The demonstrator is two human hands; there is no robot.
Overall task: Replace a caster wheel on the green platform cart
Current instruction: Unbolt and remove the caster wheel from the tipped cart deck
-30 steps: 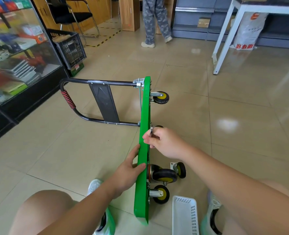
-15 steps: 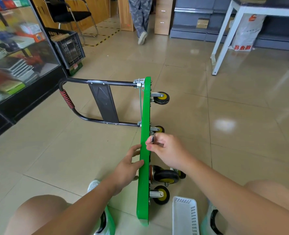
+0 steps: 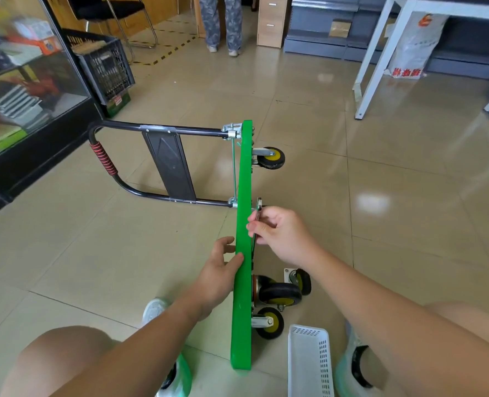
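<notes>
Cart [image 3: 243, 173] stands on one long edge on the tile floor, deck vertical, wheels facing right. Its handle [image 3: 163, 129] is folded out to the left, lying low over the floor. Left hand [image 3: 217, 277] braces the deck about mid-length: fingers fairly straight and slightly apart against the left face, thumb along the upper edge. Right hand [image 3: 284, 233] is on the wheel side, thumb and fingers pinched on a wrench [image 3: 258, 210]. The wrench head points up, close beside the deck; whether it sits on a bolt cannot be told. Far wheel [image 3: 272, 158] and near wheel [image 3: 269, 322] are mounted, with a larger black caster [image 3: 280, 293] just above the near wheel. A loose caster [image 3: 300, 279] with its plate lies on the floor behind it. White basket [image 3: 309, 359] sits on the floor, near right.
</notes>
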